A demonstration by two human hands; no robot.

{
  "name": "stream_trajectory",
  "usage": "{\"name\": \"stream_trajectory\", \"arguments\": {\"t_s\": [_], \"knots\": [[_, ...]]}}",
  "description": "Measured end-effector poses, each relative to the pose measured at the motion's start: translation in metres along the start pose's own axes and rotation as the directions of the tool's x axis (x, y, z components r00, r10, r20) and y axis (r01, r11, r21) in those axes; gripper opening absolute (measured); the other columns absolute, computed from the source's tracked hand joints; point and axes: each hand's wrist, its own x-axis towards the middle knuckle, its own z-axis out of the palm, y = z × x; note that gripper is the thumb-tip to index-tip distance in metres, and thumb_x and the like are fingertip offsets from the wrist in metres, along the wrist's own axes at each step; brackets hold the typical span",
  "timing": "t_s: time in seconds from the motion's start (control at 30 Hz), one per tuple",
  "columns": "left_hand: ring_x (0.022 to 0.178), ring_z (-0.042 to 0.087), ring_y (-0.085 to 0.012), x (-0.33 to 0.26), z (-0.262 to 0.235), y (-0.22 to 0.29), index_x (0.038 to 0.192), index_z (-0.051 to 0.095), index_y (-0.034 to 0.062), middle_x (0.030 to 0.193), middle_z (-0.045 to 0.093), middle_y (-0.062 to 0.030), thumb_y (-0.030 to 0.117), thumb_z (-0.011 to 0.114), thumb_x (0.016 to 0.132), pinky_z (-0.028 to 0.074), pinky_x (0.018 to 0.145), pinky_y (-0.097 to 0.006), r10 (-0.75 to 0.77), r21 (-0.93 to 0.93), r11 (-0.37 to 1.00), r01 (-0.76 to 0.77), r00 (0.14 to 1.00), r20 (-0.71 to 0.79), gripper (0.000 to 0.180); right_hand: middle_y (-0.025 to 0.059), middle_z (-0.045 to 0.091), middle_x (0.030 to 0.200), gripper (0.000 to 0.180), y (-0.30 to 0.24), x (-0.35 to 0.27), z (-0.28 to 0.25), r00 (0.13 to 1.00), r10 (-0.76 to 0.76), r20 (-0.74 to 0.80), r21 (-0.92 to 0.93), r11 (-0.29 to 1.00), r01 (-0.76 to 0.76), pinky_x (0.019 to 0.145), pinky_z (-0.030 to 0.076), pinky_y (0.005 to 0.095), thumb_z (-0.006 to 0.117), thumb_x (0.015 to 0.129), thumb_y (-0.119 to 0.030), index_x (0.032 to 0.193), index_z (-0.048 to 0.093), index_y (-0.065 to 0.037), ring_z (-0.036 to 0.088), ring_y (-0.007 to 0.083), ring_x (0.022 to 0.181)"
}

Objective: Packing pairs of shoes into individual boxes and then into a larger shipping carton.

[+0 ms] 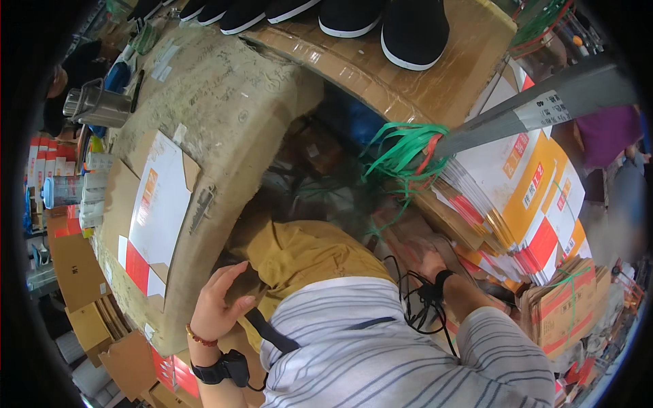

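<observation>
My left hand is raised beside the edge of the worn, marked tabletop, its fingers curved and apart, with nothing in it. A flat printed carton in white, red and orange lies on that table, just beyond the hand. On the other side, my right hand reaches down beside a stack of flattened printed cartons. Its fingers are dim and blurred, so whether they grip something does not show. Black cables hang by the right wrist.
Black cloth shoes with white soles stand in a row on a brown cardboard surface. Green plastic strapping is bunched at a grey post. Tied brown cartons sit at right. A metal container stands at far left.
</observation>
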Motion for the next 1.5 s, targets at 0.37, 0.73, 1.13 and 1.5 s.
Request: {"name": "stream_trajectory", "arguments": {"t_s": [0.37, 0.73, 1.13, 1.5], "knots": [[0.108, 0.056, -0.0321, 0.003, 0.009, 0.000, 0.122, 0.053, -0.0022, 0.114, 0.059, -0.0182, 0.016, 0.071, 0.076, 0.043, 0.093, -0.036, -0.077, -0.034, 0.996, 0.078, 0.997, 0.024, 0.052, 0.0217, 0.063, 0.109, 0.042, -0.057, 0.007, -0.071, 0.879, 0.069, 0.473, -0.464, 0.867, 0.182, 0.084, 0.051, 0.0425, 0.062, 0.081, -0.035, 0.108, 0.066, -0.002, 0.063, 0.0340, 0.098], [0.102, 0.056, -0.0340, 0.006, 0.005, 0.004, 0.124, 0.053, 0.0021, 0.113, 0.056, -0.0172, 0.015, 0.071, 0.076, 0.047, 0.084, -0.036, -0.018, -0.017, 1.000, 0.019, 1.000, 0.023, 0.053, 0.0168, 0.067, 0.103, 0.023, -0.090, 0.024, -0.021, 0.949, 0.018, 0.314, -0.500, 0.853, 0.149, 0.082, 0.053, 0.0408, 0.058, 0.082, -0.018, 0.097, 0.071, -0.007, 0.064, 0.0323, 0.098], [0.099, 0.057, -0.0343, -0.039, 0.004, -0.035, 0.123, 0.053, 0.0029, 0.110, 0.057, -0.0170, 0.015, 0.071, 0.076, 0.048, 0.083, -0.037, 0.073, -0.144, 0.985, -0.092, 0.989, -0.132, 0.052, 0.0227, 0.064, 0.069, 0.034, -0.159, -0.006, -0.115, 0.891, -0.454, 0.005, -0.531, 0.754, 0.387, 0.070, 0.053, 0.0467, 0.063, 0.077, -0.033, 0.072, 0.066, 0.000, 0.065, 0.0387, 0.076], [0.095, 0.058, -0.0330, -0.063, 0.008, -0.067, 0.123, 0.054, 0.0039, 0.108, 0.057, -0.0160, 0.012, 0.072, 0.074, 0.049, 0.079, -0.036, 0.085, -0.277, 0.950, -0.144, 0.973, -0.213, 0.052, 0.0237, 0.066, 0.084, 0.044, -0.118, -0.050, -0.158, 0.823, -0.059, 0.565, -0.602, 0.653, 0.460, 0.078, 0.051, 0.0442, 0.055, 0.079, -0.040, 0.083, 0.069, 0.002, 0.064, 0.0379, 0.085]]}}
